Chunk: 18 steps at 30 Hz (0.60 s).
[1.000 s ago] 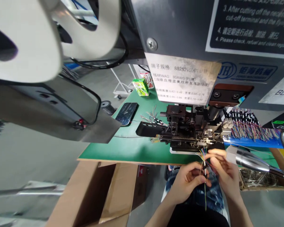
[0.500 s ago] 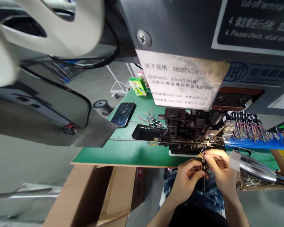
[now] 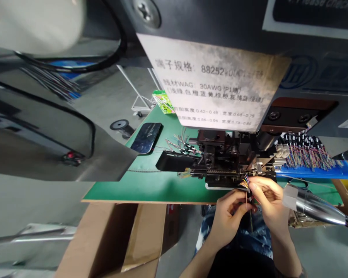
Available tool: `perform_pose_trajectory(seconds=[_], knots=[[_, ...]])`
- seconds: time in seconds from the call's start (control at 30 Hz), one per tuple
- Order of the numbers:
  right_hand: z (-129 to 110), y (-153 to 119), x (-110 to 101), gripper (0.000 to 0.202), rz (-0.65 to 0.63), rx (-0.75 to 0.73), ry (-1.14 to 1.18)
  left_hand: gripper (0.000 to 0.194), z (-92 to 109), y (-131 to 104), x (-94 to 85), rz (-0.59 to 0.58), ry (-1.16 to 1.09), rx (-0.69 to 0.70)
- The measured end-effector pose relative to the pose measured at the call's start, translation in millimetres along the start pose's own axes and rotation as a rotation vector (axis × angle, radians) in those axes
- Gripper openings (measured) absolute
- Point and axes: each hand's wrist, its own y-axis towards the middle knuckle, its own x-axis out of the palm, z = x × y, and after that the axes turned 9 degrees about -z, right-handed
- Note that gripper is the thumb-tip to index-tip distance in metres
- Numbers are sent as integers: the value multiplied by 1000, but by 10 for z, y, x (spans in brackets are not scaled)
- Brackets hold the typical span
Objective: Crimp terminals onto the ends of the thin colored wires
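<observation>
A small wire harness [image 3: 249, 195], dark along its body with thin coloured wires fanned out at the top, is held between both hands. My left hand [image 3: 231, 208] grips its lower part with closed fingers. Higher up, my right hand [image 3: 268, 195] pinches the bundle just under the fanned wire ends. Those ends point up at the front of the crimping machine's applicator [image 3: 220, 170], very near it; whether they touch it I cannot tell.
On the green table [image 3: 113, 191] lie a phone [image 3: 146, 138], loose wires [image 3: 182, 143] and a green box [image 3: 163, 101]. Many wire harnesses fill a blue tray [image 3: 316, 173] at right. A metal lamp tube [image 3: 319, 206] juts in beside my right hand. Cardboard boxes [image 3: 146, 231] stand below.
My head view has moved closer to the machine, so its label looks larger. Both hands keep hold of the wire harness, with hardly any shift.
</observation>
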Motion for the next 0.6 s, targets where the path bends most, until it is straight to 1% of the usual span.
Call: perform_pose_trajectory(seconds=[0.23, 0.33, 0.43, 0.5, 0.57, 0.6], knots=[[-8, 5, 20, 16, 2, -14, -21, 34, 53, 7, -7, 11, 15, 2], [64, 15, 1, 17, 2, -26, -33, 31, 47, 13, -9, 8, 14, 18], [131, 32, -34, 18, -40, -40, -31, 25, 48, 8, -17, 8, 30, 45], [122, 37, -49, 17, -50, -94, -74, 22, 70, -9, -39, 11, 46, 43], [60, 29, -51, 13, -9, -201, -164, 21, 110, -35, -82, -7, 43, 4], [17, 19, -49, 10, 18, -263, -214, 20, 134, -48, -110, -35, 25, -29]])
